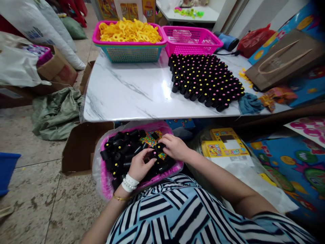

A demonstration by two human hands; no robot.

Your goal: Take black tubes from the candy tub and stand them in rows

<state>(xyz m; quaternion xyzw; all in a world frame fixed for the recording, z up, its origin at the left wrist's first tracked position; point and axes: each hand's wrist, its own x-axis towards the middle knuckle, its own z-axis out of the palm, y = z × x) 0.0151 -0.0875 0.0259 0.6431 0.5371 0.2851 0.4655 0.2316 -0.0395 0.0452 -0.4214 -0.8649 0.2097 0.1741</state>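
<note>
My left hand (140,165), with a white beaded bracelet at the wrist, is curled around a small black cylinder with a pink dot (154,153). Just above it, my right hand (174,146) has its fingers bent around a black cylinder with a yellow dot (159,146); its fingertips are partly hidden. Both hands are over a pink basket (104,183) lined with clear plastic. Many loose black cylinders (118,157) lie in it, some showing yellow or pink dots. Small multicoloured beads (148,139) fill the far right part of the basket.
On the marble-patterned table (122,88) stand rows of black cylinders (203,79). Behind are a basket of yellow plastic pieces (130,32) and a pink basket (194,49). A paper bag (284,61) leans at right. An open carton (78,149) sits left of my basket.
</note>
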